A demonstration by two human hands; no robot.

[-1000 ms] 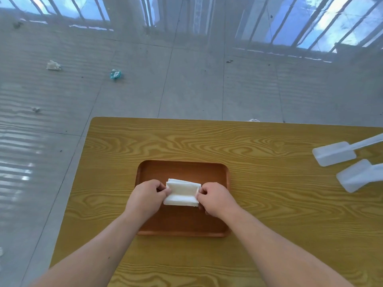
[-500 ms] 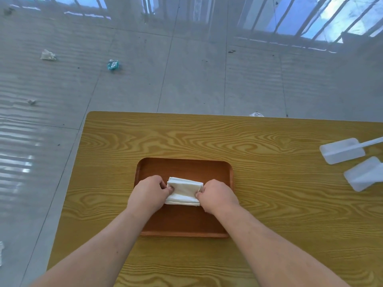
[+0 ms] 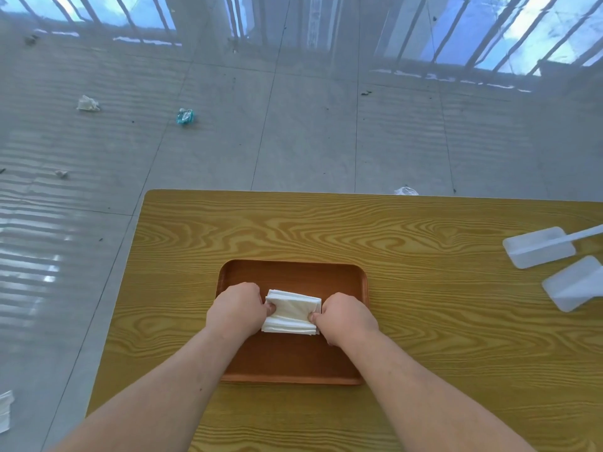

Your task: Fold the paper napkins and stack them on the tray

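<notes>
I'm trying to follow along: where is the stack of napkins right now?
In the head view, the stack of napkins sits over the middle of the brown tray, pinched between the left hand and the right hand.

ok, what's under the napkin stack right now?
The napkin stack sits over the brown tray, gripped at its ends by the left hand and right hand. Whether it rests on the tray floor or is lifted slightly can't be told; that patch is covered.
</notes>
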